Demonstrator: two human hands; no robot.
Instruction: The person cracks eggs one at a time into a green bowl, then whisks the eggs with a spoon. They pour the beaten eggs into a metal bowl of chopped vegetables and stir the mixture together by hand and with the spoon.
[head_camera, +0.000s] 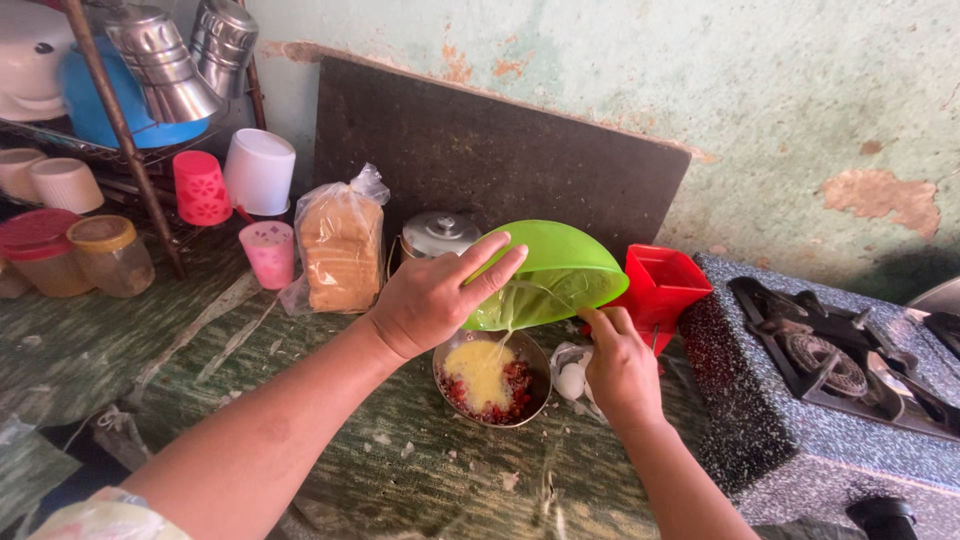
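Head view: a green plastic bowl (560, 265) is held tilted, rim down, over a small metal bowl (491, 378) on the green patterned counter (150, 350). The left hand (430, 300) is laid on the green bowl's back, fingers spread flat against it. The right hand (620, 365) is seen at the lower rim, fingers curled; its exact grip cannot be told. Yellow beaten egg (480, 368) is seen streaming onto red chopped pieces (515, 385). A bagged bread loaf (342, 250) stands behind; a gas stove (840, 370) sits right.

A green patterned counter (120, 340) carries bagged bread (338, 250) at centre-left, a metal bowl (540, 385) at centre and a stove (800, 420) at right.
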